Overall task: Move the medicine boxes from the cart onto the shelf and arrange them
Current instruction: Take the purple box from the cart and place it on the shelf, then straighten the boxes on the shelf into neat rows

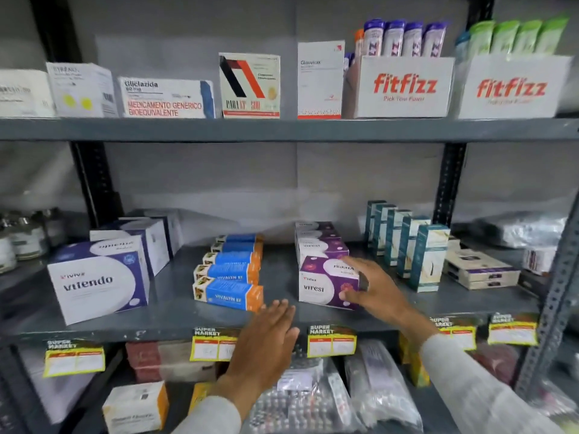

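Note:
On the middle shelf [175,311] stand rows of medicine boxes: white-and-violet Vtiendo boxes [100,283] at the left, blue-and-orange Vivalyn EF boxes [228,292] in the centre, purple Virest boxes [326,285] to the right of them. My right hand [372,286] lies against the right end of the front Virest box, thumb on its front, fingers over its top corner. My left hand [266,339] is flat with fingers together, in front of the shelf edge between the Vivalyn and Virest rows, holding nothing. The cart is out of view.
Tall teal-and-cream boxes [426,258] and flat cream boxes [479,267] stand right of my right hand. The upper shelf carries Gliclazida [166,98] and two Fitfizz cartons [404,86]. Yellow price tags [332,341] hang on the shelf edge. Blister packs [300,402] lie below.

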Demonstrator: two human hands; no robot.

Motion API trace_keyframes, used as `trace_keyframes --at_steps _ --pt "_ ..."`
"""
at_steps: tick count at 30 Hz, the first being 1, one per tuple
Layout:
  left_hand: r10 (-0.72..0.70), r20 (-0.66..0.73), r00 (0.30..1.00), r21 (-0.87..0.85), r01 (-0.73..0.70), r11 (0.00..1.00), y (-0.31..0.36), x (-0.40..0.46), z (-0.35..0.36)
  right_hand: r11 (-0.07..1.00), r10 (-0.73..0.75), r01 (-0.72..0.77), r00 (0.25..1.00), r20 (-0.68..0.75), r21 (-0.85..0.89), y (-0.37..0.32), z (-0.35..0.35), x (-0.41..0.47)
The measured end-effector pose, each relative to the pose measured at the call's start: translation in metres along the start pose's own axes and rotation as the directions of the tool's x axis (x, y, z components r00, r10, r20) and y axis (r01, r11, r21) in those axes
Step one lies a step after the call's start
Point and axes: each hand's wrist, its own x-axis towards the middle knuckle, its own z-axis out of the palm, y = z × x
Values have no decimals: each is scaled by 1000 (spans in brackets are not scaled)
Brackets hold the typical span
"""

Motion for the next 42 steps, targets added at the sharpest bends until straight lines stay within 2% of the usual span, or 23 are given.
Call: trace_keyframes --at_steps 3,5,9,16,34,38,40,42 --pt "-30 -22 999 -56 29 998 2 0 1 982 17 4 994 -109 191 15 11 -12" --pt "-47 -38 998 -76 44 996 4 0 2 976 -8 38 990 -139 212 19 13 -11" --pt "-55 -51 997 -98 50 994 4 1 3 975 34 -8 993 -115 222 18 10 -6" --pt "-61 -66 996 -118 53 992 4 1 6 993 -89 104 974 -210 58 16 20 -2" --pt "-78 -38 996 -100 74 992 4 1 6 993 -82 59 968 -239 -103 13 32 -1" --pt "-60 -23 998 -115 57 992 6 1 -3 998 -34 22 978 -207 -62 7 33 -3" --pt "-54 -53 997 -176 44 983 2 -5 -15 996 -35 11 965 -258 -92 1 41 -6" --pt "-87 -132 987 -228 55 972 -12 -18 -33 986 -110 49 907 -406 -157 -11 50 -11"
